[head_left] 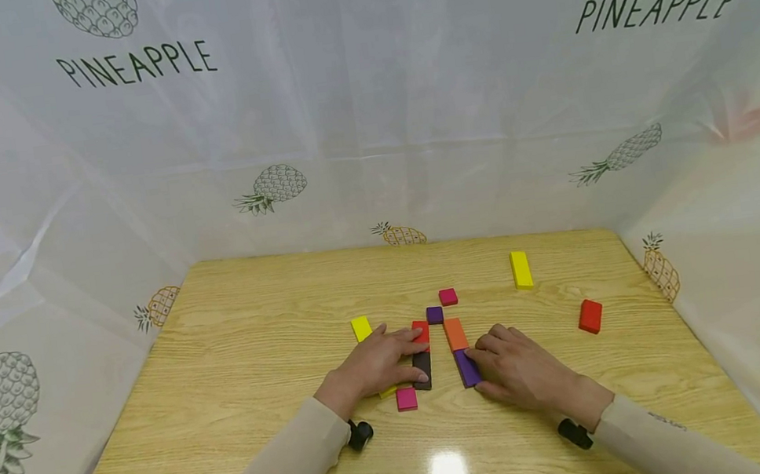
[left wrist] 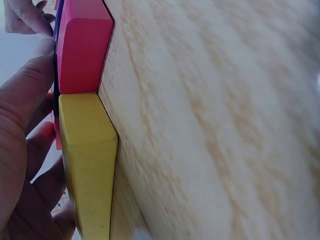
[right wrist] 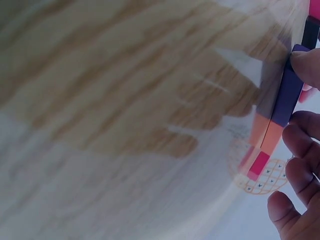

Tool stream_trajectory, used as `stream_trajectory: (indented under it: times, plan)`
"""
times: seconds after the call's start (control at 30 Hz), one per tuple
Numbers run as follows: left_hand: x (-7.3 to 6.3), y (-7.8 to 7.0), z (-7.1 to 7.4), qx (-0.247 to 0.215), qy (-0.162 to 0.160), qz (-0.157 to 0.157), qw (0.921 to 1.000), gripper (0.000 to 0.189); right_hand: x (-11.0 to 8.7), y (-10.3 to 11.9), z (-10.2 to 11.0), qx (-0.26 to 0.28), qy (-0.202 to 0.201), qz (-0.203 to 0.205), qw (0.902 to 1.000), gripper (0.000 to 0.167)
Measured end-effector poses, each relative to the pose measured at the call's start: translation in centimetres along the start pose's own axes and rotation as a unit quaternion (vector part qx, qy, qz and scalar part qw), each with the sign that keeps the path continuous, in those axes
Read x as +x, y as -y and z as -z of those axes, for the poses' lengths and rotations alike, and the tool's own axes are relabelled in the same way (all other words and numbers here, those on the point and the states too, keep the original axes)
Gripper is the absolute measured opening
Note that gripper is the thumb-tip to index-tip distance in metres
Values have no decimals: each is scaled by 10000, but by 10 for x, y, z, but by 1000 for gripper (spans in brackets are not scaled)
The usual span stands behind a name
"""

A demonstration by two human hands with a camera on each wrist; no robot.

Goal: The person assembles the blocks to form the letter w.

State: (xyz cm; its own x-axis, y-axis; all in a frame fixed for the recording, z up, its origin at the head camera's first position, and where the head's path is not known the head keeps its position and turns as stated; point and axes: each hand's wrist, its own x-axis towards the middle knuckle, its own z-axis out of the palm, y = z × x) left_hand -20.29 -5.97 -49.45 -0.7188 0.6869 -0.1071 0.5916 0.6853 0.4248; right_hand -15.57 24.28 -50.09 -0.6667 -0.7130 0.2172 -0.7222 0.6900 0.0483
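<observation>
My left hand [head_left: 376, 364] reaches over a long yellow piece, its fingertips touching a red block [head_left: 419, 327] and its thumb a black block [head_left: 423, 382]; these two lie end to end. Part of the yellow block [left wrist: 90, 150] is hidden beneath that hand in the head view. A pink block [head_left: 406, 400] stands at its near end. With thumb and index finger, my right hand [head_left: 526, 368] pinches a purple block [head_left: 467, 369] by its ends. An orange block [head_left: 455, 334] continues the line beyond the purple one.
A small dark purple block [head_left: 435, 315] sits past the two rows, with a pink-red block [head_left: 447, 297] behind it. Farther right lie a yellow block [head_left: 522, 270] and a red block [head_left: 591, 316]. A pineapple-print sheet [head_left: 349, 98] surrounds the wooden table [head_left: 254, 316].
</observation>
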Motion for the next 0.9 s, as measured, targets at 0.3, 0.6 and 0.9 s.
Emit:
stream_trajectory:
  times: [0.3, 0.6, 0.9]
  plan:
    - [0, -3, 2, 108, 34, 7, 9999, 64, -2, -1, -2, 73, -190, -5, 9998, 55]
    - [1, -4, 2, 249, 80, 1, 9997, 64, -6, -4, 2, 220, -118, -249, 9994, 53]
    - [1, -4, 1, 336, 95, 21, 9994, 66, -11, -4, 5, 236, -77, -337, 9991, 49]
